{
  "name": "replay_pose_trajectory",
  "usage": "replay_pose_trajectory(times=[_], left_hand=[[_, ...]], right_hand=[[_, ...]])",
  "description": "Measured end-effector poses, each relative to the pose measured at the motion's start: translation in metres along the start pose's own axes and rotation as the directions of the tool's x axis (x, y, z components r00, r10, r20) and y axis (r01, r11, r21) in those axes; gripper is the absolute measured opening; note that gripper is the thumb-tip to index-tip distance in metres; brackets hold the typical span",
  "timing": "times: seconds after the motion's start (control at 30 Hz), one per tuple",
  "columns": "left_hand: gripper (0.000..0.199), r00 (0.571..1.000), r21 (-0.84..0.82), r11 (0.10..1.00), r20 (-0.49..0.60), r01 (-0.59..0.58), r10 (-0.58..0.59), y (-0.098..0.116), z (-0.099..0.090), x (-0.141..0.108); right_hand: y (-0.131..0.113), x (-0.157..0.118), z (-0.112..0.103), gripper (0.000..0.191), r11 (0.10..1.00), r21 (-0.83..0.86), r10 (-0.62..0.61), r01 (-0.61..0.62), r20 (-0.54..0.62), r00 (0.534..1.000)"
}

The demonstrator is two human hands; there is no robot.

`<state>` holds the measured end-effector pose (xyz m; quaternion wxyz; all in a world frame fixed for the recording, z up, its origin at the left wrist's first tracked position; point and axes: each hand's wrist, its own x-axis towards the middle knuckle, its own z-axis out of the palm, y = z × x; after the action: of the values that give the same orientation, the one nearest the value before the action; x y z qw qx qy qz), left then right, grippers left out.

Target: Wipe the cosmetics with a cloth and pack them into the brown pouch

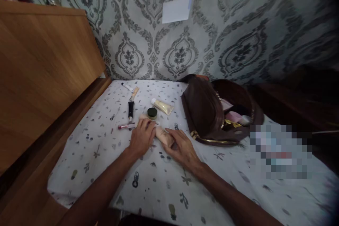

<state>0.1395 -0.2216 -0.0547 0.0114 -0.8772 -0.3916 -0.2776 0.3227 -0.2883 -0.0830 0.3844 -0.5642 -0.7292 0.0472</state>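
My right hand (182, 148) is closed round a beige squeeze tube (163, 136), low over the patterned cloth. Just left of it, my left hand (142, 136) has its fingers bent together near the tube's white cap end. A pale beige piece (143, 117) shows at those fingertips; what it is, and whether the hand grips it, is mostly hidden. Beyond the hands lie a small jar with a dark green lid (152, 113) and a cream-yellow tube with a white cap (162, 106). A pink lip gloss tube (126, 126) lies beside my left fingers.
A black tube (130, 111), a tan tube (135, 93) and a slim white tube with a black cap (127, 86) lie farther back. At right stands an open brown bag (202, 109) with things inside. A wooden cabinet (47, 60) borders the left; the wallpapered wall (156, 46) is behind.
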Motion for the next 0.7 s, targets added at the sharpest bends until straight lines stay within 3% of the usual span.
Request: replay_pose_trajectory(times=[0.3, 0.7], left_hand=[[0.028, 0.995, 0.049, 0.996, -0.058, -0.079, 0.082, 0.0001, 0.0054, -0.0014], [0.023, 0.985, 0.098, 0.985, -0.084, -0.141, 0.15, -0.002, 0.0099, -0.0017]], right_hand=[[-0.0022, -0.0009, 0.0008, 0.037, 1.0, 0.021, -0.011, 0.012, -0.049, 0.999], [-0.0043, -0.0013, -0.0063, 0.05, 0.999, -0.038, 0.038, -0.032, 0.168, 0.985]])
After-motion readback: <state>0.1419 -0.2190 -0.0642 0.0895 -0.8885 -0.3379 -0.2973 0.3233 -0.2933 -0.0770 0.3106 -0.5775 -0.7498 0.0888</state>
